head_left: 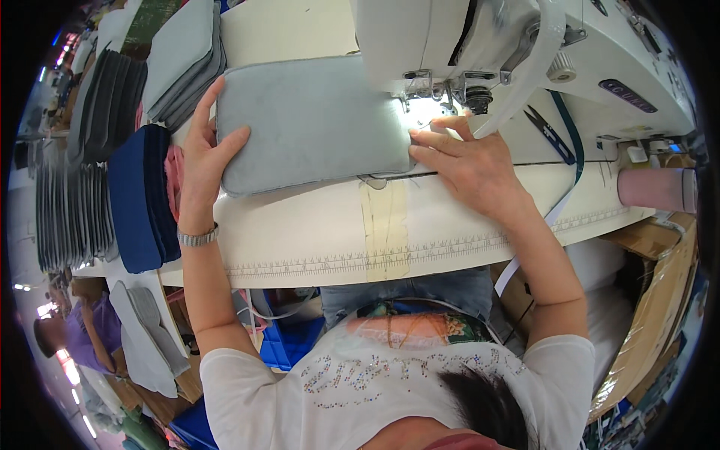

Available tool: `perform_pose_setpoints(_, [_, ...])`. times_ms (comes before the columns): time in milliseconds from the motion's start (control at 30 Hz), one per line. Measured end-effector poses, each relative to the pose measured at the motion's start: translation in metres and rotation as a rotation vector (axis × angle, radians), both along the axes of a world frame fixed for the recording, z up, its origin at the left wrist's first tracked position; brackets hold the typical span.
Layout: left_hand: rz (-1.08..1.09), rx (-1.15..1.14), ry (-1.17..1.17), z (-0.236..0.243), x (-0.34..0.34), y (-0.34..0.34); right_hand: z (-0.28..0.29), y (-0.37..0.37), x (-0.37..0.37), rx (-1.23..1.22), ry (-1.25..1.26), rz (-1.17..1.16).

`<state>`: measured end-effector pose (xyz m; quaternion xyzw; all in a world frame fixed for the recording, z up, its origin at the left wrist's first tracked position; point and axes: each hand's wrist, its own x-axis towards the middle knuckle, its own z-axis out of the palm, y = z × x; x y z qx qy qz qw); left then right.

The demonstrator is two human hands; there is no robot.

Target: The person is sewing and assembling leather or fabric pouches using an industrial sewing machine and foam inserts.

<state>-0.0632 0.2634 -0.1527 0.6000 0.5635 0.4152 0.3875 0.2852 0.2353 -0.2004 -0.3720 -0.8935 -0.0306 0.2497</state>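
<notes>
Hair and a white sequinned shirt (390, 375) filled the near edge of the view, the person bent low over the work. Beyond the shoulders ran the pale table (315, 232), a printed ruler strip along its front edge and a patch of tan tape (385, 225) stuck across it.

On that table lay the grey padded panel (311, 124), a soft rectangle with rounded corners, its long axis running left to right across the table, tilted a little. The left hand (204, 154), a metal watch (197, 238) at its wrist, lay spread over the panel's left end, thumb on top and fingers wrapped round the far corner, flat rather than pinched. The right hand (466, 161) pressed down at the panel's right end, fingers drawn close together, tips touching the fabric edge just beside the lit presser foot (427, 112). So the panel stretched between both hands, and the right one was the nearer to the needle; the panel's right edge was already at the foot.

Behind rose the white sewing machine (525, 52), with thread snips (551, 135) on its bed. To the far left stood stacks of grey panels (180, 60) and a navy stack (139, 195).
</notes>
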Motion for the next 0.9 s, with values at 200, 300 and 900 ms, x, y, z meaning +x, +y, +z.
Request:
perform_pose_setpoints(200, [-0.011, -0.053, -0.022, -0.002, -0.002, 0.009, 0.002, 0.0, -0.001, -0.059, -0.003, -0.041])
perform_pose_setpoints(300, [-0.023, -0.061, -0.043, -0.003, -0.003, 0.013, 0.001, 0.002, -0.002, -0.056, -0.015, -0.092])
perform_pose_setpoints(900, [-0.027, -0.007, 0.033, -0.006, -0.004, 0.027, -0.003, 0.001, -0.006, -0.068, -0.052, -0.137])
